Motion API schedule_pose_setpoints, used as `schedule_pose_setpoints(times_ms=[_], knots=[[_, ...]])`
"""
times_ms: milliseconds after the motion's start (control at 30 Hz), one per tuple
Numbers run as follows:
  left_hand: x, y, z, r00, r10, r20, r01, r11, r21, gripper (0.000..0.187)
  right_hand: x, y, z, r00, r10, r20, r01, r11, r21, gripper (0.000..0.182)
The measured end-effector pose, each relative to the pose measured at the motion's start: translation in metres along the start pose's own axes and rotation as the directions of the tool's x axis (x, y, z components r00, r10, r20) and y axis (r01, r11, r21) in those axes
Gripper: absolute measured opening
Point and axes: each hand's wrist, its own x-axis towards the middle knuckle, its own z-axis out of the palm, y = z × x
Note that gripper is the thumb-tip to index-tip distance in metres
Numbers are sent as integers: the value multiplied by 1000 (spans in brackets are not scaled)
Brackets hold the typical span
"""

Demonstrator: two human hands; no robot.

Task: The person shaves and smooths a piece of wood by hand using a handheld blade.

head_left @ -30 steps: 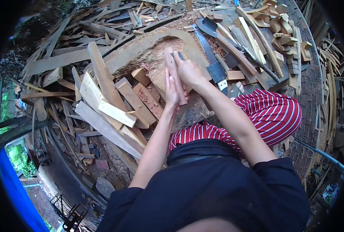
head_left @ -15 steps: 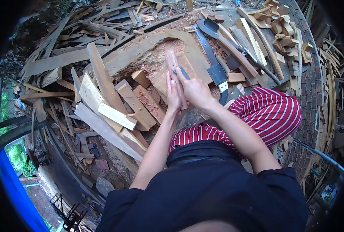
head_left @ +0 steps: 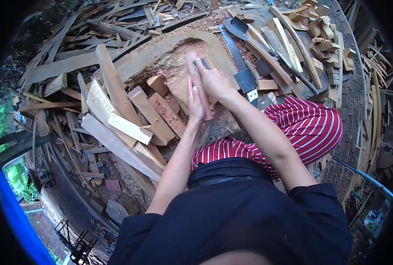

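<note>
A smooth reddish stick of wood (head_left: 193,70) points away from me, over a wooden block hollowed and strewn with shavings. My left hand (head_left: 197,102) is wrapped around its lower half, with fingers along the left side. Near the far end, my right hand (head_left: 217,83) presses a small dark flat piece (head_left: 202,64) against the stick. The index finger lies along that piece. Its exact kind is too hidden to tell.
A handsaw (head_left: 234,53) and a black-bladed tool (head_left: 237,28) with a long wooden handle lie to the right. Cut blocks (head_left: 150,112) and boards (head_left: 117,88) lean at left. Curved wood pieces (head_left: 326,42) are stacked far right. Scrap wood (head_left: 73,62) surrounds the spot.
My right hand has slid up along the stick toward its far end with the dark piece. My left hand keeps its hold. The view has shifted slightly.
</note>
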Motion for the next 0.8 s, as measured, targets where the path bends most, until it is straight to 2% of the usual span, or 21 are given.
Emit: schedule_pose_setpoints(times_ms=[33, 67, 133, 167, 267, 333, 400, 467, 533, 567, 600, 633, 667, 733, 767, 800], knots=[[1, 1, -7, 997, -74, -13, 75, 992, 99, 52, -7, -2, -1, 997, -44, -69, 41, 998, -49, 58], [6, -5, -7, 998, -64, -11, 65, 993, 98, 52, -20, -3, 0, 996, -51, -74, 47, 997, -53, 58], [11, -13, 1, 948, 309, -78, -294, 942, 161, 52, -50, -10, -5, 1000, -10, 22, 11, 999, -49, 56], [5, -8, -1, 983, 183, -25, -182, 982, 57, 52, -53, -4, 1, 998, -69, 9, 69, 996, -55, 54], [2, 4, 7, 984, 171, -49, -171, 985, -9, 52, -43, -6, 1, 997, -69, 18, 69, 997, -46, 55], [11, -2, 4, 973, 225, -48, -225, 974, 0, 52, -47, -9, -1, 994, -103, -24, 100, 988, -117, 56], [11, -8, 0, 969, 242, -58, -237, 969, 73, 51, -53, -13, -2, 997, -74, -23, 71, 989, -130, 57], [12, -13, -6, 973, 225, -55, -223, 974, 44, 51, -53, -12, 0, 997, -74, -6, 72, 988, -136, 58], [13, -12, -5, 940, 340, -34, -319, 910, 264, 50, -44, -7, 5, 998, -64, 21, 67, 986, -153, 59], [0, -6, 3, 990, 138, -35, -136, 990, 46, 53, -25, -2, 9, 998, -50, -30, 46, 991, -122, 59], [-1, -9, 3, 989, 145, -33, -144, 989, 44, 53, -10, -2, 4, 995, -43, -94, 34, 995, -91, 60], [1, -8, 2, 995, 95, -39, -94, 995, 41, 53, -2, -3, -1, 999, 33, 9, -33, 998, 53, 61], [2, -7, -2, 998, 42, -45, -40, 998, 40, 52, -6, -4, -1, 1000, 26, -3, -26, 998, 59, 61], [17, -19, -11, 999, 45, 6, -45, 999, 29, 53, -34, -13, -8, 995, 32, 89, -38, 998, 58, 62], [42, -49, -27, 939, 343, -24, -331, 920, 210, 54, -48, -16, -7, 999, -9, 36, 12, 995, -95, 62], [55, -67, -36, 796, 606, 0, -559, 734, 385, 54, -47, -15, -7, 999, -5, 38, 9, 995, -97, 62]])
